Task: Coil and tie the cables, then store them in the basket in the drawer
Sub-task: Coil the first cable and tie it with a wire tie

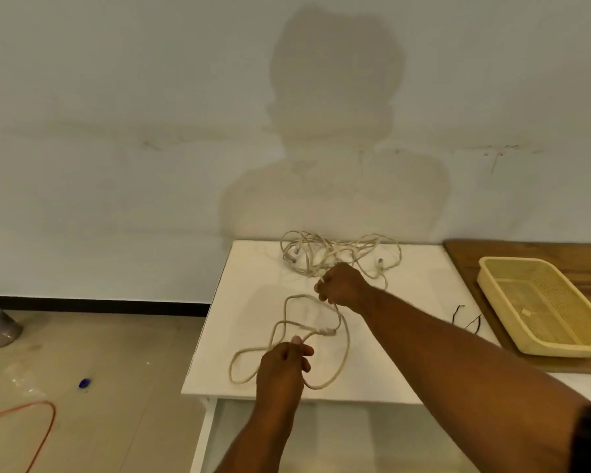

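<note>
A: What is seen on the white tabletop [423,295]?

B: A pale cable [347,339] is laid out in loose loops over the near half of the tabletop. Its strand is gripped at two places. The left hand [284,365] is closed around the cable near the front edge, with one loop spread to the left of it and another curving round to the right. The right hand [340,285] is clenched on the same cable farther back, near the middle of the tabletop, the arm reaching in from the lower right.

A: Are other cables shown?

B: A tangled heap of pale cables [335,256] is piled at the far edge of the tabletop, against the wall [116,131], just behind the right hand. Whether the held cable is joined to that heap cannot be told. A thin black tie [466,319] is seen lying on the tabletop to the right of the right arm.

A: And the basket?

B: A yellow mesh basket [492,278] is set on a wooden board [526,250] at the right, well apart from both hands. A small pale item is seen inside it, too small to identify. An orange cord [46,418] is seen on the floor at the lower left.
</note>
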